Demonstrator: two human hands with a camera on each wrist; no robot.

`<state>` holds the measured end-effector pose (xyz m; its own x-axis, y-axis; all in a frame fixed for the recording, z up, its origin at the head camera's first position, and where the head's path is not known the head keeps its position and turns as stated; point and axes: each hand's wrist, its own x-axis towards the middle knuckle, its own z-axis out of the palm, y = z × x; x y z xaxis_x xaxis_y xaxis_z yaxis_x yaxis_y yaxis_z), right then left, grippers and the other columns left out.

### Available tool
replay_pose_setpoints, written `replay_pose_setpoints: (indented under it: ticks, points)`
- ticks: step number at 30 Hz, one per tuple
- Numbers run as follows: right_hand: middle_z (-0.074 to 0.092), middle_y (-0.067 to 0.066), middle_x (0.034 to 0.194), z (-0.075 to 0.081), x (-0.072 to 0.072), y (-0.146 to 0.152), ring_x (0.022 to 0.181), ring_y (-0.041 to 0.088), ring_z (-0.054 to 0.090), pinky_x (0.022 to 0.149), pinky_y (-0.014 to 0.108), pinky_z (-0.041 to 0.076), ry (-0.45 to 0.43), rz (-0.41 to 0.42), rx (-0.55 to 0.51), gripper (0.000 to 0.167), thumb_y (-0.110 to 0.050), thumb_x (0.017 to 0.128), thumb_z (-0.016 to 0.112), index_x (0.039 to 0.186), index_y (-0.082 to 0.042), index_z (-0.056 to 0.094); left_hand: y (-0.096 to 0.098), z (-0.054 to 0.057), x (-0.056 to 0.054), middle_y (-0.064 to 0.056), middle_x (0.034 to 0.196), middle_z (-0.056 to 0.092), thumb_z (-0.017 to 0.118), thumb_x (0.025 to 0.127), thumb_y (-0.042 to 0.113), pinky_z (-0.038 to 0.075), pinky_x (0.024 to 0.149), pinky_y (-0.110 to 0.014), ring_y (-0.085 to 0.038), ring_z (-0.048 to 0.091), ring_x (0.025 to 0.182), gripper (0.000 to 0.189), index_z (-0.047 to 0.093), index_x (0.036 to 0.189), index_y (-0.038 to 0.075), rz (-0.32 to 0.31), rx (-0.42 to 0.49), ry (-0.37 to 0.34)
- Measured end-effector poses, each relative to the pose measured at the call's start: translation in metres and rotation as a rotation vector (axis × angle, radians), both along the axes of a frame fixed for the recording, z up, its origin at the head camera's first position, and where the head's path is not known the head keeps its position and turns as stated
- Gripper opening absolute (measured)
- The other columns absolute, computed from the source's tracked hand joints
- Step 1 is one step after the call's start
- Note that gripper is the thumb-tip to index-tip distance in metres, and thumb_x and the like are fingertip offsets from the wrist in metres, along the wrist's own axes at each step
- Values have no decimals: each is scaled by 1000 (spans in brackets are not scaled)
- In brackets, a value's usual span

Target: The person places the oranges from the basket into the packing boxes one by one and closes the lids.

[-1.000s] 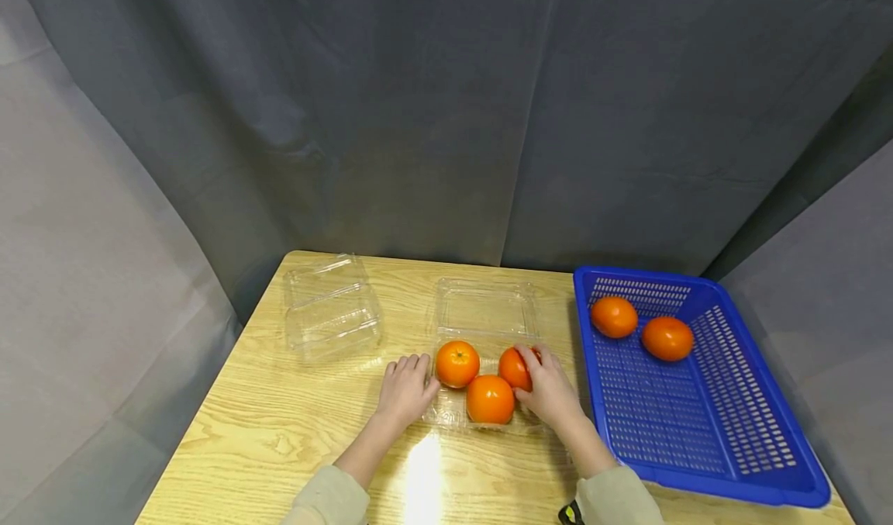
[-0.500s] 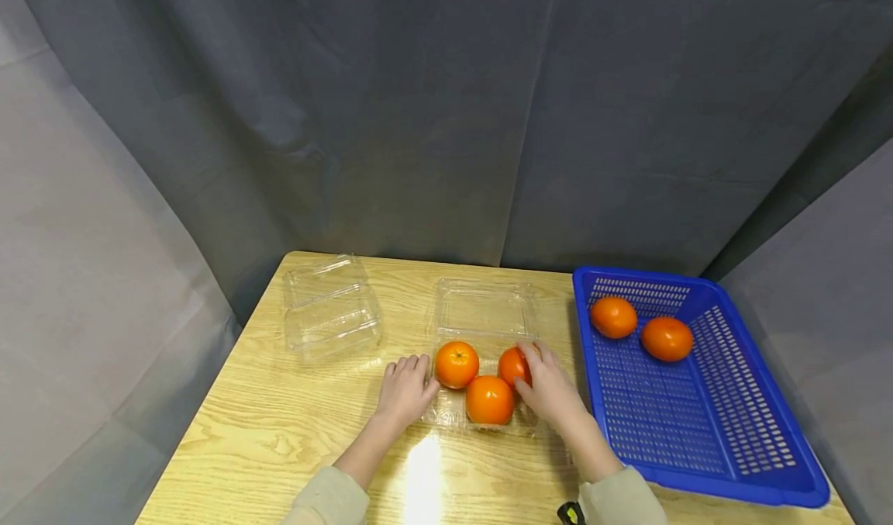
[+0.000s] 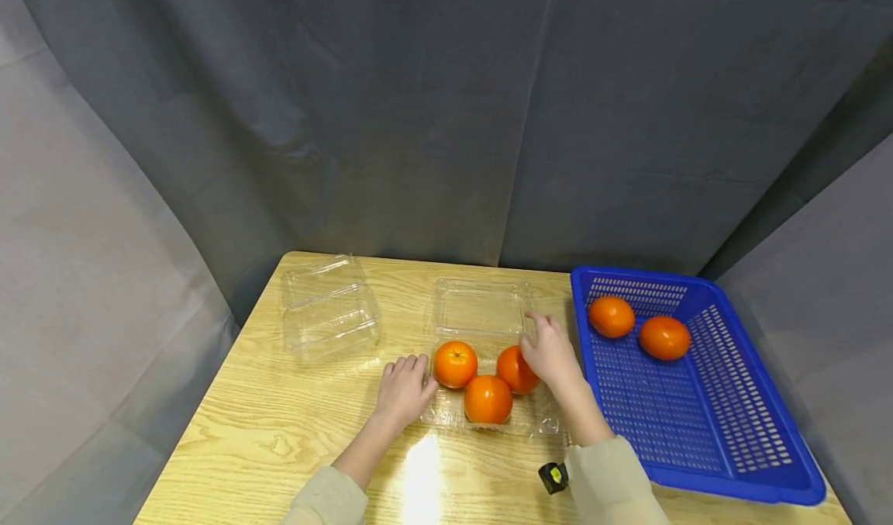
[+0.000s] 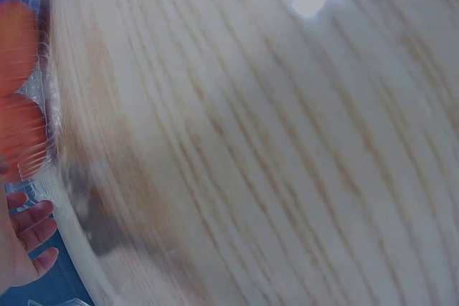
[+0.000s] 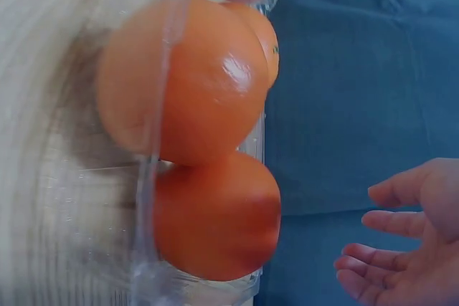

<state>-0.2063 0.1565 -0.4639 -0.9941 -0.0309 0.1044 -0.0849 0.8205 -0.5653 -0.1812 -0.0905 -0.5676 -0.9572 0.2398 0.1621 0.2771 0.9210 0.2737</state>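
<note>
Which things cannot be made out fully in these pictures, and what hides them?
Left wrist view: the left hand, upper fruit and lower fruit are cut off by the left edge.
Right wrist view: the right hand is cut off by the right edge; the nearest fruit partly hides the fruit behind it.
Head view: the yellow mark on the black device is too small to read.

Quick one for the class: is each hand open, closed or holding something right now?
Left hand: open, beside the clear plastic clamshell; whether it touches is unclear.
Right hand: open, holding nothing.
</note>
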Motion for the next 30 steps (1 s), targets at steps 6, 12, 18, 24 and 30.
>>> replay_pose_setpoints:
  ticks: [6, 12, 18, 24, 30]
  points:
    - [46, 35, 116, -9, -24, 7, 107, 48, 47, 89, 55, 38, -67, -51, -46, 38, -6, 87, 45, 123, 6, 48, 0, 1, 0, -4, 91, 56, 46, 88, 34, 38, 82, -40, -22, 51, 87, 24, 52, 97, 12, -1, -3, -2]
    - [42, 37, 121, -24, -43, 15, 112, 49, 42, 95, 54, 34, -164, -64, -35, 43, -6, 87, 40, 127, 10, 41, 0, 1, 0, -4, 90, 55, 46, 87, 33, 38, 82, -40, -22, 51, 86, 23, 51, 96, 13, -5, 6, -1]
    - [40, 39, 122, -36, -55, 19, 115, 49, 38, 98, 52, 31, -249, -69, -54, 45, -5, 86, 40, 126, 14, 37, 0, -1, 0, -5, 93, 57, 46, 87, 33, 38, 83, -41, -23, 52, 88, 24, 52, 98, 12, -4, 10, -7]
    - [48, 36, 117, -116, -102, 45, 109, 46, 46, 92, 45, 39, -241, -65, -32, 47, -12, 84, 41, 124, 14, 38, 0, -1, 0, -4, 92, 56, 44, 88, 34, 38, 84, -40, -22, 51, 87, 24, 51, 97, 13, -3, 14, -22]
    - [47, 32, 123, -198, -146, 70, 112, 42, 47, 94, 41, 39, -264, -61, -33, 57, -19, 86, 42, 133, 11, 30, -1, -1, -1, -3, 90, 54, 44, 87, 35, 37, 84, -40, -22, 50, 88, 21, 49, 92, 15, -4, 13, -22]
